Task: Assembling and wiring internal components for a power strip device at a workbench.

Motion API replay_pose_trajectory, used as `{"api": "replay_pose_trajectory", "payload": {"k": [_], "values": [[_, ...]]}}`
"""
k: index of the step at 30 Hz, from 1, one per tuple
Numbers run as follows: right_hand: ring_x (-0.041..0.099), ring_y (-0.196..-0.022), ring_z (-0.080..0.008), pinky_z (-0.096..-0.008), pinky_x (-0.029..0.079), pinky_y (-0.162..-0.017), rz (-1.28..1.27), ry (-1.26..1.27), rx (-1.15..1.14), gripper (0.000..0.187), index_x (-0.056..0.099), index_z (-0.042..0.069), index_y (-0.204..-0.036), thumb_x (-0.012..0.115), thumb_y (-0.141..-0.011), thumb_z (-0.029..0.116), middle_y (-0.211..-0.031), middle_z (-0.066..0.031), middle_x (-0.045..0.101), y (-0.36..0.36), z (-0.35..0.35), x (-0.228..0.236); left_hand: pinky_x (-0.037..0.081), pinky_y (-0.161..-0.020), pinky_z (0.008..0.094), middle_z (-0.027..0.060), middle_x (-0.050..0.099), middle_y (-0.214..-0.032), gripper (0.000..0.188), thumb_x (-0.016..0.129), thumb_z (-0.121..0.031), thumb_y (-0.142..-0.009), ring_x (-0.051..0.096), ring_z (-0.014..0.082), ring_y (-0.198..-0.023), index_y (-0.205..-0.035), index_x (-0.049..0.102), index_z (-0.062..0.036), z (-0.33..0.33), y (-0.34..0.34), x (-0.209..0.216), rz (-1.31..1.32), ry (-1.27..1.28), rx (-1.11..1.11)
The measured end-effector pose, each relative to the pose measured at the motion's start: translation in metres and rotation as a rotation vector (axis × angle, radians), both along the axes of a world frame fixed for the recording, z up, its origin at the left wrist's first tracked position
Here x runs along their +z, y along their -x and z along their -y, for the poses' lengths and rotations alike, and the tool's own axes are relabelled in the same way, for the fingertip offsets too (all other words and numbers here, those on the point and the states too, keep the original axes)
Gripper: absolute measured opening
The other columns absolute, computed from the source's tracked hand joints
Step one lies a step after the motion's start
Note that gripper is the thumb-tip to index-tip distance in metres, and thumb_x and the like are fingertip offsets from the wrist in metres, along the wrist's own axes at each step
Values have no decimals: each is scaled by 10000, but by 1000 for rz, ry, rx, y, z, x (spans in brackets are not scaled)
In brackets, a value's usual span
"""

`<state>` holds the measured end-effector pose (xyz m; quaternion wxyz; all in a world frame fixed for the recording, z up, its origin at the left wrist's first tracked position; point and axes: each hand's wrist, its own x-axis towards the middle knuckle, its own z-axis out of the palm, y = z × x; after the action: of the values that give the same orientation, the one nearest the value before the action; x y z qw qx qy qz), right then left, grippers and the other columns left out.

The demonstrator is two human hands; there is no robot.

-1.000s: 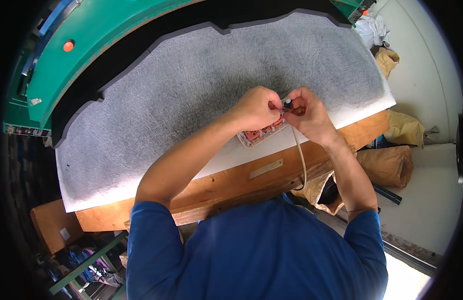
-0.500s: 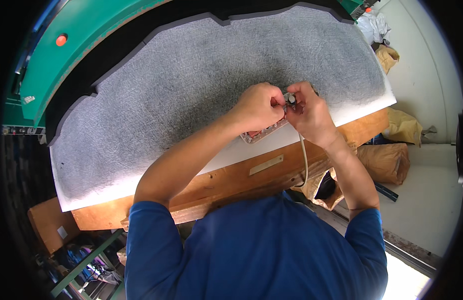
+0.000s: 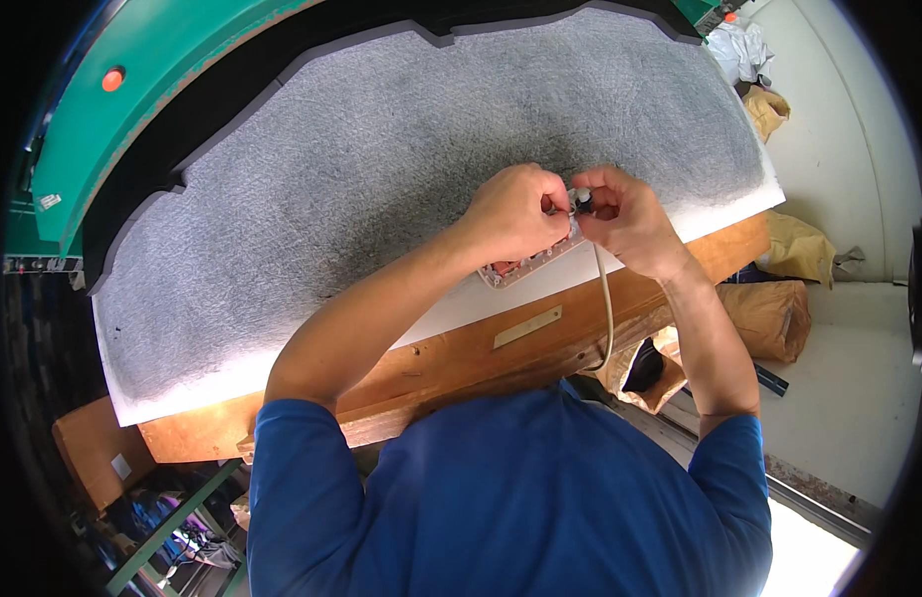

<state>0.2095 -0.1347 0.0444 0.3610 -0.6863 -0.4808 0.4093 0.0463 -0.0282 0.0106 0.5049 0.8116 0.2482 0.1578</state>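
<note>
A shallow, pale pinkish tray-like case (image 3: 520, 275) with reddish parts inside lies tilted near the front edge of the grey fibrous sheet. Over it, my left hand (image 3: 523, 211) is closed, thumb and fingers pinched at something mostly hidden. My right hand (image 3: 632, 224) curls around a small part (image 3: 583, 199) with a whitish rounded top and a dark body, between its thumb and fingers. The fingertips of both hands nearly meet at this part. A pale cable (image 3: 607, 298) runs from beneath my right hand down over the table's front edge.
The grey sheet (image 3: 311, 189) covers a wooden table (image 3: 381, 393), with dark foam-like edging and a green machine (image 3: 83, 129) behind. Brown paper bags (image 3: 769, 318) stand at the right. An open bag (image 3: 648, 373) sits below the front edge, and a cardboard piece (image 3: 98, 448) is at lower left.
My right hand has shifted slightly right and turned, fingers bending more over the small part. My left hand stays almost in place. The whole view has moved slightly.
</note>
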Motion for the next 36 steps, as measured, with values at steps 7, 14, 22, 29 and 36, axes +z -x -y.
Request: {"api": "replay_pose_trajectory", "payload": {"k": [7,14,22,29,36], "values": [[588,-799,-105,-247,497,-685,-87,-2,-55,396,568,-56,-1198,634,-808,-74,-932,-72,641,2,6,0,525,-685,354,127,649,-851,138,728,-126,-746,661,242,-755,-840,716,-25,-1,0,-2,46,-42,-14],[591,-811,-89,-229,502,-684,-114,-43,-82,407,542,-43,-1224,655,-833,-65,-940,-76,643,9,8,-1,538,-732,406,146,691,-851,144,700,-138,-734,679,303,-799,-819,719,-23,-2,-2,0,33,-52,-16],[575,-760,-88,-259,490,-645,97,-108,-21,436,548,-9,-1227,677,-813,-58,-873,-38,606,11,10,-7,542,-736,408,147,685,-848,159,695,-168,-734,679,311,-803,-816,725,-35,-1,-3,-1,13,22,-9],[643,-667,-193,-324,511,-617,542,-198,33,420,572,3,-1195,681,-791,-27,-761,-114,660,14,15,8,515,-751,397,122,664,-832,172,755,-199,-707,636,286,-838,-819,747,-69,6,-6,0,23,-249,2],[652,-686,-169,-292,513,-627,221,-81,-17,440,551,-34,-1219,680,-799,-27,-762,-112,682,0,17,8,493,-748,424,102,641,-789,152,754,-189,-665,606,301,-830,-717,699,-57,14,-13,-1,70,-400,50]]}}
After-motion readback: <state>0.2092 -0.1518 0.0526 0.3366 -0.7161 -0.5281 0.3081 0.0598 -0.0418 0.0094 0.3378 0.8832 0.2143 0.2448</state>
